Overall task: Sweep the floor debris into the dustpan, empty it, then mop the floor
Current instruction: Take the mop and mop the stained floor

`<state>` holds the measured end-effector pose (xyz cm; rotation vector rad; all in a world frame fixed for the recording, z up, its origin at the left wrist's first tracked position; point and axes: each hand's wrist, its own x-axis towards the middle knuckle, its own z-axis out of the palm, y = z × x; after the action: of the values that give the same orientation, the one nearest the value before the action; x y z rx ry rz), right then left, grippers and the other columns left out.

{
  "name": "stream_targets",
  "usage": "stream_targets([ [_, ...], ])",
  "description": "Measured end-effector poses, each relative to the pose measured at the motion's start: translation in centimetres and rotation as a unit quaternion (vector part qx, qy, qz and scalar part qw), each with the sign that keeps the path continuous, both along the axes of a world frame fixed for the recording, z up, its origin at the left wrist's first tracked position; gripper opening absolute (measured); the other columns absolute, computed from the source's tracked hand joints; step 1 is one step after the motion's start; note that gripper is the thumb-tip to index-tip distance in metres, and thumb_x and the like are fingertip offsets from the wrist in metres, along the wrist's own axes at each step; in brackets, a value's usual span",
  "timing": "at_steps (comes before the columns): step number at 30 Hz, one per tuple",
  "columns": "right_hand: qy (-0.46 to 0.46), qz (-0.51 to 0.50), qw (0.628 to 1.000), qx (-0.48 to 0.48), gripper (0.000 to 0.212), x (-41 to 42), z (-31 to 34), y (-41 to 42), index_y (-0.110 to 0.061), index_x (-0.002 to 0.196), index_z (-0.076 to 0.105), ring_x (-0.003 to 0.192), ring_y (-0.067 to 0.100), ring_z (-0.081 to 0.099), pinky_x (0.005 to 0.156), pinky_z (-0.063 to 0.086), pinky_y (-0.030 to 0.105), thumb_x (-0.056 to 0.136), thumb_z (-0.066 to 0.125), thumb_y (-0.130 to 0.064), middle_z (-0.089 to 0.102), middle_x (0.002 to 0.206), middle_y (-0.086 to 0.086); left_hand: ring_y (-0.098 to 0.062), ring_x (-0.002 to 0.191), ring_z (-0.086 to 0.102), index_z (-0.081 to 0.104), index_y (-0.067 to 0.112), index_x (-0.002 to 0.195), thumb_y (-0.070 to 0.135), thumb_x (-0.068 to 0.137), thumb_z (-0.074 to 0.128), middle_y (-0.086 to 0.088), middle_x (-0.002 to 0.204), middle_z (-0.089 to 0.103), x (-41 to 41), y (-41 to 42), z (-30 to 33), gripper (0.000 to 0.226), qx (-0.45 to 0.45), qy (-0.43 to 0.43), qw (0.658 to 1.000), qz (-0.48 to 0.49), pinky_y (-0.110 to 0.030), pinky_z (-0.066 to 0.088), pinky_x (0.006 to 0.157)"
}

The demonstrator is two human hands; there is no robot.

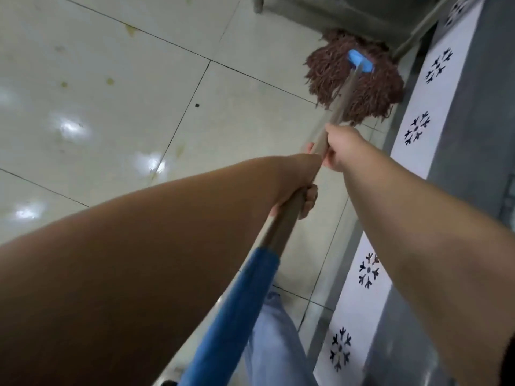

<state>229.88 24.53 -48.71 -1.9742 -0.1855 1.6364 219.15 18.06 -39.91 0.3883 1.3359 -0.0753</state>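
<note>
A mop with a brown string head [359, 84] and a blue clamp [361, 62] lies on the pale tiled floor [111, 121], close to the wall at the upper right. Its metal handle [338, 107] runs down toward me and ends in a blue grip [237, 316]. My right hand [341, 149] grips the handle higher up, nearer the mop head. My left hand [299, 190] grips it just below, fingers curled round the shaft. No dustpan or broom is in view.
The floor carries yellowish stains [131, 30] and a small dark speck [197, 105]. A grey wall with a white patterned strip [415, 129] runs along the right. A grey furniture leg [257, 4] and base stand behind the mop. My jeans leg [276, 344] shows below.
</note>
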Motion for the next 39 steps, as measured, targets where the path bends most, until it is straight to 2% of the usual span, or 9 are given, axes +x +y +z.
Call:
stream_targets([
  [3,0.03,0.053,0.997,-0.042,0.024,-1.1,-0.5,-1.5,-0.009,0.083,0.046,0.064,0.02,0.056,0.034,0.051,0.029,0.101,0.043,-0.025,0.052,0.076,0.007,-0.004,0.022,0.03,0.038,0.014,0.067,0.06,0.09,0.039,0.005,0.032,0.035,-2.2,-2.0,-0.5,0.051,-0.024,0.01,1.0,-0.01,-0.006,0.029,0.032],
  [7,0.072,0.071,0.994,-0.038,0.024,-5.3,-0.2,-4.1,-0.007,0.08,0.04,0.064,0.024,0.059,0.065,0.057,0.043,0.102,0.038,-0.017,0.054,0.079,0.014,-0.003,0.021,0.029,0.037,0.015,0.062,0.064,0.088,0.037,0.008,0.031,0.033,-7.3,-5.0,-0.4,0.055,-0.05,0.015,0.999,-0.008,-0.005,0.025,0.031],
  [11,0.103,0.109,0.986,-0.077,0.02,-11.6,0.6,-8.6,0.0,0.109,0.04,0.045,0.029,0.063,0.036,0.051,0.032,0.101,0.028,-0.015,0.055,0.113,0.022,-0.003,0.023,0.028,0.038,0.016,0.063,0.069,0.083,0.039,0.008,0.034,0.034,-13.8,-10.2,1.1,0.057,-0.073,0.049,0.996,-0.014,-0.005,0.025,0.033],
  [13,0.103,0.101,0.985,-0.099,0.031,-15.7,0.9,-11.9,-0.003,0.127,0.032,0.048,0.03,0.062,0.032,0.051,0.032,0.101,0.027,-0.019,0.051,0.122,0.023,-0.003,0.024,0.03,0.039,0.016,0.061,0.07,0.081,0.042,0.007,0.036,0.036,-17.6,-13.9,2.2,0.058,-0.087,0.065,0.994,-0.011,-0.006,0.026,0.034],
  [17,0.098,-0.015,0.99,-0.105,0.028,-25.3,2.9,-21.9,-0.006,0.11,0.039,0.047,0.024,0.054,0.042,0.053,0.024,0.098,0.037,-0.031,0.05,0.077,0.015,-0.005,0.025,0.03,0.037,0.017,0.057,0.075,0.076,0.045,0.006,0.036,0.035,-25.7,-23.7,4.9,0.061,-0.113,0.092,0.989,0.001,-0.008,0.026,0.033],
  [24,0.147,-0.048,0.975,-0.159,0.045,-42.7,7.0,-42.5,-0.004,0.088,0.043,0.044,0.02,0.057,0.042,0.051,0.02,0.095,0.04,-0.049,0.055,0.081,0.013,-0.01,0.028,0.029,0.036,0.015,0.059,0.074,0.076,0.045,0.004,0.036,0.034,-41.6,-44.1,9.8,0.062,-0.139,0.175,0.975,-0.002,-0.01,0.025,0.037],
  [29,0.212,0.003,0.957,-0.196,0.041,-52.3,10.5,-54.9,-0.01,0.084,0.043,0.041,0.019,0.052,0.042,0.048,0.018,0.093,0.044,-0.049,0.056,0.06,0.012,-0.013,0.028,0.03,0.039,0.013,0.064,0.075,0.077,0.044,0.003,0.036,0.035,-50.5,-56.2,14.6,0.063,-0.174,0.211,0.962,0.019,-0.011,0.029,0.039],
  [32,0.221,0.048,0.948,-0.226,0.041,-55.1,11.1,-58.4,-0.012,0.079,0.04,0.035,0.015,0.046,0.046,0.044,0.018,0.093,0.044,-0.05,0.049,0.038,0.004,-0.013,0.028,0.032,0.041,0.012,0.068,0.076,0.076,0.042,0.003,0.036,0.037,-53.1,-60.0,15.8,0.065,-0.19,0.207,0.959,0.039,-0.012,0.031,0.039],
  [39,0.192,0.068,0.957,-0.205,0.043,-55.8,9.6,-54.6,-0.013,0.07,0.032,0.027,0.013,0.037,0.042,0.039,0.012,0.097,0.035,-0.047,0.037,0.029,-0.001,-0.013,0.025,0.032,0.043,0.009,0.075,0.073,0.081,0.039,0.002,0.03,0.036,-53.2,-57.0,13.7,0.064,-0.167,0.175,0.969,0.047,-0.01,0.032,0.041],
])
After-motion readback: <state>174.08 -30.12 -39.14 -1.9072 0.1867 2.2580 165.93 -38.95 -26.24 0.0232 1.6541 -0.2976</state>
